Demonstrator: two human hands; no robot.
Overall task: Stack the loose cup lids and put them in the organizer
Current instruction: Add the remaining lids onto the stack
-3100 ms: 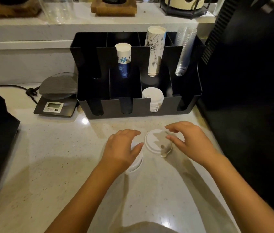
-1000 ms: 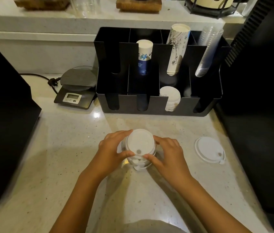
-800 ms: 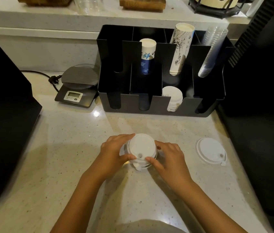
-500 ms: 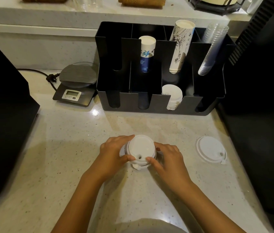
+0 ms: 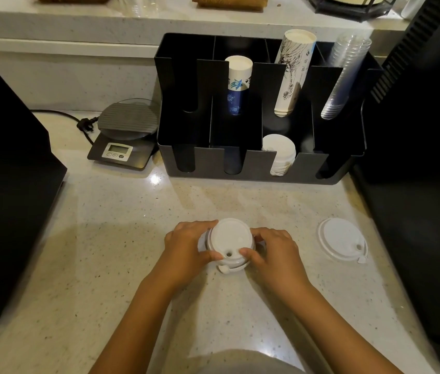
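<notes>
A small stack of white cup lids rests on the counter in front of me. My left hand grips its left side and my right hand grips its right side, thumbs on the front rim. One loose white lid lies flat on the counter to the right, apart from both hands. The black organizer stands behind. A row of white lids fills its third front slot. The other front slots look dark; I cannot tell what they hold.
Paper cup stacks and clear plastic cups stand in the organizer's rear slots. A digital scale with its cord sits left of it. Dark machines flank the counter on both sides.
Three seconds ago the lids lay apart under my hands. Since one second ago both hands have stayed clasped on the stack, which is pressed slightly lower; the view has shifted a little.
</notes>
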